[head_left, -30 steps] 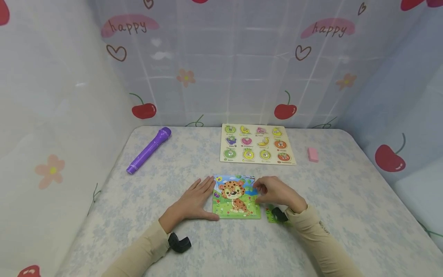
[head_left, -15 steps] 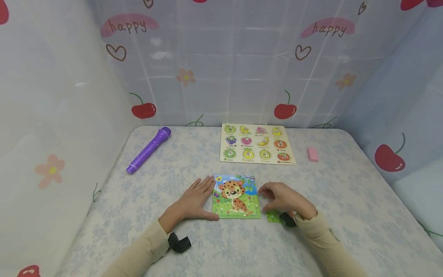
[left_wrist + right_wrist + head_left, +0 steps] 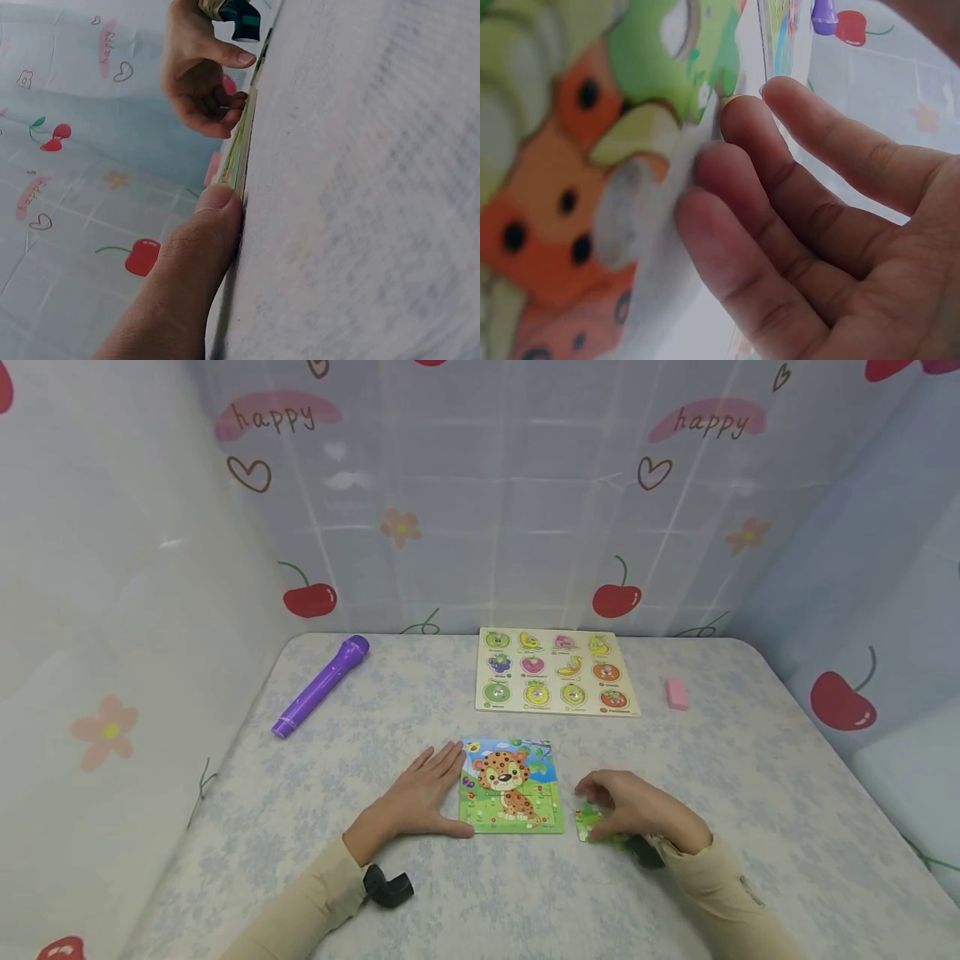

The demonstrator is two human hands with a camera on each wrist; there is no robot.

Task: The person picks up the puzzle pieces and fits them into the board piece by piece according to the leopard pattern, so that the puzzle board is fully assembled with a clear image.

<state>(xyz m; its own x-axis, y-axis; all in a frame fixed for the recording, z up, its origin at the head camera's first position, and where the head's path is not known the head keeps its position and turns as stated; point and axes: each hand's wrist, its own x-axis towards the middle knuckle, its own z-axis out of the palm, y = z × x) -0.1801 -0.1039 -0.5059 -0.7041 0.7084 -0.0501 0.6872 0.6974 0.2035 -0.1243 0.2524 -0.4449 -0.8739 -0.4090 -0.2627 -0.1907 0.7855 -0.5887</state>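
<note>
A square leopard jigsaw puzzle (image 3: 517, 781) lies flat on the table in the head view. My left hand (image 3: 416, 797) lies palm down along its left side, fingers straight, with the thumb (image 3: 217, 202) touching its lower left edge. To the right of the leopard, my right hand (image 3: 637, 806) is over a green-edged picture piece (image 3: 587, 824), which it mostly covers. Orange spotted parts of this piece (image 3: 562, 202) fill the left of the right wrist view. The right fingers (image 3: 727, 240) are loosely bent at its edge. A gap between right thumb and fingers shows in the left wrist view.
Behind the leopard puzzle lies a wooden fruit peg board (image 3: 555, 672). A purple toy microphone (image 3: 321, 687) is at the back left, and a pink eraser-like block (image 3: 677, 694) at the back right. Printed curtains (image 3: 480, 510) enclose the table.
My right hand has left the leopard puzzle's right edge and moved right and nearer, over the green-edged piece. My left hand has stayed in place.
</note>
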